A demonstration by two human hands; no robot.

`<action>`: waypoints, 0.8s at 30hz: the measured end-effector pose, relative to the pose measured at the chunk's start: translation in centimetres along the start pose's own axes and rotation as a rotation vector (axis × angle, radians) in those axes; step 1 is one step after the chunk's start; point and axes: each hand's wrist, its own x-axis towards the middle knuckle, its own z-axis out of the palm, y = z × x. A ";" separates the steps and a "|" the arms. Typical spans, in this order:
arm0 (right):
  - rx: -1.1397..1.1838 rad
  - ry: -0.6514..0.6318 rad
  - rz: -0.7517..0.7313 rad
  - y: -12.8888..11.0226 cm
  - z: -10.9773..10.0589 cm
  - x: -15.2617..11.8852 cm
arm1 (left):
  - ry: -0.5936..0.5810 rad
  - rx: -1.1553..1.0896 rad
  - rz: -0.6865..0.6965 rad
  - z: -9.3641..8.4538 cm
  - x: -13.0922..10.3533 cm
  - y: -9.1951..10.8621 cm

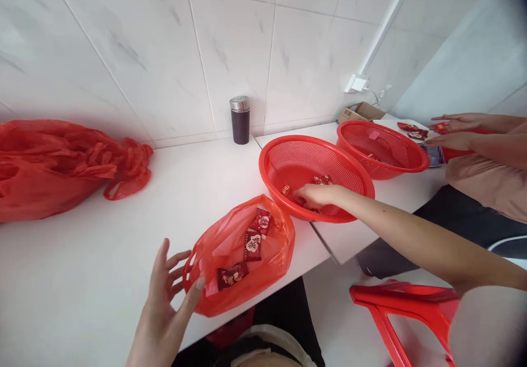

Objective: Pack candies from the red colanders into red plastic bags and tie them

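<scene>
White marbled tile wall (pixel 230 37) across the top of the frame; below it, a white surface (pixel 123 257) with a seam running down right of centre. Near red basket (pixel 304 155) straddles the seam at centre right; a second basket (pixel 385 172) sits just behind it, toward a co-worker's hands (pixel 461 139) at the right edge.

Open red bag (pixel 272 262), lower centre, lies mouth up near the surface's front edge, by the near basket's rim. Probable reason: a short reach between the two. Three dark red packets (pixel 252 245) inside, spread apart.

Left hand (pixel 162 315), lower left of centre: fingers spread, thumb over the bag's edge, other fingers beside its handle loop. No firm grip seen; likely placed to steady the mouth.

Right hand (pixel 319 195): lowered into the near basket, fingers bent down by small packets. Fingertips hidden; cannot tell if anything is held.

Dark tumbler (pixel 240 122) against the wall and bunched red bag (pixel 53 174) at left: both set back, presumably out of the way.
</scene>
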 end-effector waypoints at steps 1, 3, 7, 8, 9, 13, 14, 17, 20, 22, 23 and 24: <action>-0.013 -0.013 -0.016 0.3 -0.6 0.5 | 0.001 -0.005 -0.019 -0.1 0.0 0.0; -0.044 -0.007 -0.039 1.5 -1.9 1.6 | -0.011 0.030 -0.061 -0.5 0.0 -0.3; -0.099 0.049 0.052 5.0 -3.7 3.2 | -0.025 0.068 -0.107 -1.2 -0.2 -1.5; -0.108 0.038 0.081 5.8 -3.7 3.4 | -0.020 0.064 -0.113 -1.3 -0.2 -1.7; -0.112 0.017 0.102 6.5 -3.6 3.5 | -0.016 0.060 -0.119 -1.3 -0.3 -2.0; -0.099 -0.088 0.119 8.1 -2.4 3.0 | 0.003 0.036 -0.107 -1.4 -0.7 -2.2; -0.093 -0.099 0.115 8.3 -2.1 2.7 | 0.009 0.030 -0.108 -1.4 -0.8 -2.2; -0.067 -0.074 0.088 8.0 -1.9 1.7 | 0.042 0.014 -0.127 -1.3 -0.8 -2.0; 0.010 -0.085 0.022 6.7 -1.8 0.7 | 0.057 0.020 -0.126 -1.4 -0.6 -2.1; 0.059 -0.141 -0.024 5.3 -1.2 0.1 | 0.047 0.028 -0.118 -1.3 -0.4 -2.2; 0.053 -0.150 -0.034 4.5 -0.9 0.0 | 0.039 0.025 -0.115 -1.2 -0.3 -2.2; 0.029 -0.137 -0.040 3.7 -0.5 -0.1 | 0.035 0.018 -0.113 -1.0 -0.3 -2.1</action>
